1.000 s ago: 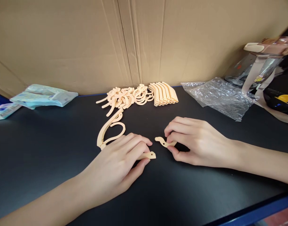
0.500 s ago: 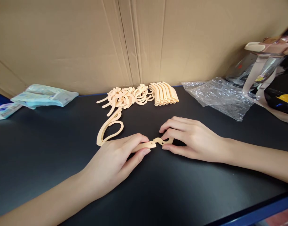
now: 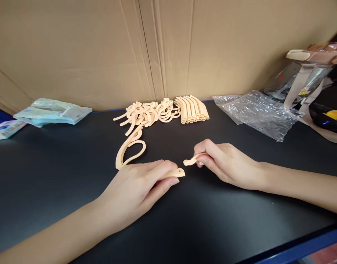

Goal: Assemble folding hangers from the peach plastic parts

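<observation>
My left hand [image 3: 142,187] rests on the black table [image 3: 185,227], thumb and fingers pinching the end of a long cream plastic strip [image 3: 176,173] that runs back under the hand to a curved hook assembly [image 3: 128,150]. My right hand [image 3: 226,165] is closed on a small cream hook piece [image 3: 190,160], lifted slightly and tilted, its tip a short gap from the strip's end. Behind them lie a loose heap of cream hooks [image 3: 146,113] and a tidy row of cream strips [image 3: 193,108].
A cardboard wall [image 3: 168,47] stands along the back. Crumpled clear plastic film [image 3: 256,112] lies at the right, with a clear jug [image 3: 303,77] beyond it. Blue-green packets [image 3: 51,112] lie at the left. The blue table edge [image 3: 308,245] runs along the near right.
Half a second ago the small hook touched the strip's end; now my right hand has drawn it up and away, leaving a gap. My left hand has barely moved.
</observation>
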`<state>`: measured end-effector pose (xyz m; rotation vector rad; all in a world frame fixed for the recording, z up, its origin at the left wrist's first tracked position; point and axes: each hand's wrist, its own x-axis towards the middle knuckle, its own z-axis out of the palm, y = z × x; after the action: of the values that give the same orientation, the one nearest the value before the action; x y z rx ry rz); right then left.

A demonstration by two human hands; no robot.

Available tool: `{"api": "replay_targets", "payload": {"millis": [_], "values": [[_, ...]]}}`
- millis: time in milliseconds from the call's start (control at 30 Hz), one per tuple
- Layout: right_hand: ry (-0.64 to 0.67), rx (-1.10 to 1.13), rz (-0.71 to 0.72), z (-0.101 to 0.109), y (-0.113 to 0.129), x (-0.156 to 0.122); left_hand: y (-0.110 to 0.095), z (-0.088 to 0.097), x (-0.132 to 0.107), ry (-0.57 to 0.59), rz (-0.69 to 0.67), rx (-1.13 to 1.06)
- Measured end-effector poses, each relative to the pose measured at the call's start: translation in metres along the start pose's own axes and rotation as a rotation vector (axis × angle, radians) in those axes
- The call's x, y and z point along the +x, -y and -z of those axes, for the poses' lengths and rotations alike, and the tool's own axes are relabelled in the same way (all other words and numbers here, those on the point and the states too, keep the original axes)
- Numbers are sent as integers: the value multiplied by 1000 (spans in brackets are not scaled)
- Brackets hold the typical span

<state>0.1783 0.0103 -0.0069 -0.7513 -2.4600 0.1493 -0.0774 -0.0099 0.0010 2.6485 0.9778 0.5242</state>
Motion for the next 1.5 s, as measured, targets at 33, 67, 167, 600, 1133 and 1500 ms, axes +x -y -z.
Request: {"api": "replay_targets", "payload": {"millis": [33, 67, 167, 600, 1133, 1500], "values": [[20, -8, -14, 0, 0, -1, 0, 0, 0, 3, 6, 3], [38, -14, -20, 0, 1, -2, 0, 0, 0, 8, 11, 5], [56, -7, -19, 1, 2, -2, 0, 0, -1, 12, 5, -1], [158, -29, 102, 2, 3, 1, 2, -2, -2, -13, -72, 7], [126, -288, 334, 5, 7, -2, 2, -2, -3, 28, -78, 27], [78, -348, 419, 8, 8, -1, 1, -2, -3, 40, -35, 45]]}}
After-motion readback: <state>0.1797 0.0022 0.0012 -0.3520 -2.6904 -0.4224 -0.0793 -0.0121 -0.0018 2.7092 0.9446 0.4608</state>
